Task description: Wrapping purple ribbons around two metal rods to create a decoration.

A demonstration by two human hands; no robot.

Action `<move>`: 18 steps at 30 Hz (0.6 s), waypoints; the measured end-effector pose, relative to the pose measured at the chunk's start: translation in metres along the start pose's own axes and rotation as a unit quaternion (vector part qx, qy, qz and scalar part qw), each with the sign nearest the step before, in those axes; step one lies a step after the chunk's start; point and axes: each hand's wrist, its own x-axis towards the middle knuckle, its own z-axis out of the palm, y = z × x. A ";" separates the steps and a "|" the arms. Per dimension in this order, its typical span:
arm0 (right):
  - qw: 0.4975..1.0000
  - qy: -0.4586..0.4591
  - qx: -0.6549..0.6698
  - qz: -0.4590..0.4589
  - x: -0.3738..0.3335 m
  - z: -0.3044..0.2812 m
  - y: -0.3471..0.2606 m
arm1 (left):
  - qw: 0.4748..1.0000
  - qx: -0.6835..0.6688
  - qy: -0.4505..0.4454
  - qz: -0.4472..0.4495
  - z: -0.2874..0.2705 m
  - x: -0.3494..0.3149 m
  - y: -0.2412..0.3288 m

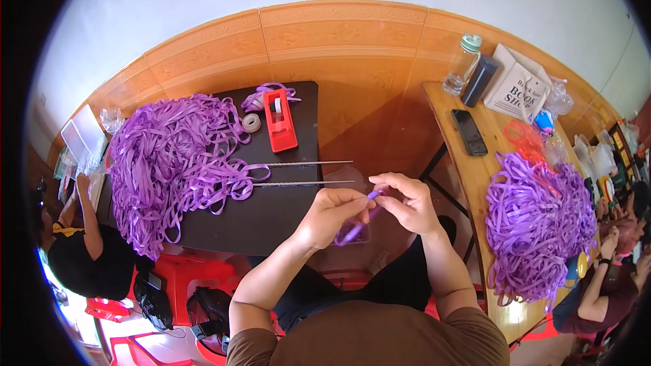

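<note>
Now purple ribbon [373, 194] pinched between left hand [333, 217], right hand [409, 205].

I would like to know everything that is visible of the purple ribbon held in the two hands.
The purple ribbon looks like a thin, narrow, flexible strip. A small bent part is pinched between the left hand and the right hand, while another part shows lower down, blurred. The hands hide some of it, so its full length and exact material cannot be told.
</note>
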 end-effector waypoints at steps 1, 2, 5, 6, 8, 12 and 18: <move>0.997 -0.016 0.071 0.022 -0.003 -0.004 0.003 | 1.000 -0.024 -0.008 -0.011 0.000 -0.001 0.001; 0.988 -0.032 0.142 0.044 -0.005 -0.006 0.004 | 0.998 -0.049 -0.017 -0.022 0.001 -0.001 0.001; 0.988 -0.044 0.148 0.028 -0.004 -0.007 0.002 | 0.994 -0.094 -0.034 -0.049 0.006 -0.002 0.008; 0.990 -0.046 0.136 0.017 -0.004 -0.007 0.001 | 0.988 -0.137 -0.039 -0.065 0.006 -0.003 0.010; 0.993 -0.056 0.105 -0.013 -0.003 -0.009 -0.004 | 0.988 -0.131 -0.047 -0.071 0.005 -0.003 0.012; 0.989 -0.083 -0.041 -0.115 0.002 -0.012 -0.015 | 0.995 -0.004 -0.077 -0.061 0.001 -0.005 0.013; 0.965 -0.072 -0.139 -0.210 0.001 -0.011 -0.028 | 0.996 0.026 -0.062 -0.058 0.006 -0.011 0.019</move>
